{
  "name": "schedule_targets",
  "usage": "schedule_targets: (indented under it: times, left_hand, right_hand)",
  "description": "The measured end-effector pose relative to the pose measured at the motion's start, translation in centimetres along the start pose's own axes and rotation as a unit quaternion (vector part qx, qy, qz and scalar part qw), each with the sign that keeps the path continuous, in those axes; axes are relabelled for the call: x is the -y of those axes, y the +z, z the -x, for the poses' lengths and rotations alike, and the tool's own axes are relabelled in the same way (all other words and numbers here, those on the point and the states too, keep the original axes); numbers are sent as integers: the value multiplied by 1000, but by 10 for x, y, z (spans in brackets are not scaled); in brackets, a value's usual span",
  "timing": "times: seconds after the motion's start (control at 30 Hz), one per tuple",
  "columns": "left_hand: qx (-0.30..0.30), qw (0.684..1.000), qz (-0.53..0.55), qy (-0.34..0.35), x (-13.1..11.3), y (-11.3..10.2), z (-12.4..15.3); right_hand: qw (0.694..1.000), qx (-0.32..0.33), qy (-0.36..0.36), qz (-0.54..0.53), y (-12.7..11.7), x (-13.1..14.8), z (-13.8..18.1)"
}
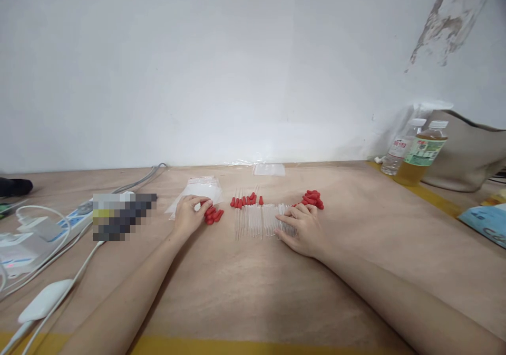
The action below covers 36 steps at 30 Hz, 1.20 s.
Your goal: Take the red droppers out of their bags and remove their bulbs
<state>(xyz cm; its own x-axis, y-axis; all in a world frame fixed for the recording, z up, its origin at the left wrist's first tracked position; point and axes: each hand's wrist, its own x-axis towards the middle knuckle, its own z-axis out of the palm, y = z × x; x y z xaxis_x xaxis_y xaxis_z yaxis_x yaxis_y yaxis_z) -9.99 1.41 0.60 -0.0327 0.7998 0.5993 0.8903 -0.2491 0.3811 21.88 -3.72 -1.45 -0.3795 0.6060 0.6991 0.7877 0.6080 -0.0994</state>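
My left hand (190, 213) is at a small pile of red rubber dropper bulbs (214, 216), its thumb and forefinger closed on a bulb at the pile's left edge. My right hand (302, 229) lies with fingers apart over the right end of a row of thin glass dropper tubes (255, 221), fingertips touching them. Just behind that row, several droppers with red bulbs fitted (244, 202) lie with their glass ends pointing away. A larger heap of red bulbs (313, 199) sits just beyond my right hand, which partly hides the tubes.
Clear plastic bags (200, 189) lie behind my left hand, and another flat bag (269, 170) is by the wall. Power strips (75, 220), cables and a white adapter (45, 299) are at left. Two bottles (425, 152), a grey bag (464, 152) and a blue packet (484, 223) stand right.
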Motion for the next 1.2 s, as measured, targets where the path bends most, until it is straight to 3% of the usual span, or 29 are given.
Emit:
schedule_targets:
  times: [0.17,0.33,0.53,0.7,0.77,0.83,0.97,1.2]
  left_hand:
    - [82,994,39,-60,1,1,3]
    - [65,987,96,-109,3,1,3]
    - [36,992,77,-93,5,-3,4]
    - [1,1000,4,10,-16,-9,-1]
    - [36,996,-55,56,-31,-8,-8]
    - [101,984,-137,61,-46,-5,-18]
    - [214,951,-222,-15,-66,11,-41]
    - [266,929,-226,-119,-69,45,-64]
  right_hand:
    - [1000,22,2,-12,-2,1,0]
    - [999,34,8,-28,-3,1,0]
    - [999,30,10,-36,-2,0,1]
    - [999,17,12,-35,-2,0,1]
    - [999,18,17,-36,-2,1,1]
    - [999,16,20,-41,-3,1,1]
    - [999,-4,29,-45,-2,0,2]
    - [994,-58,85,-20,4,-6,4]
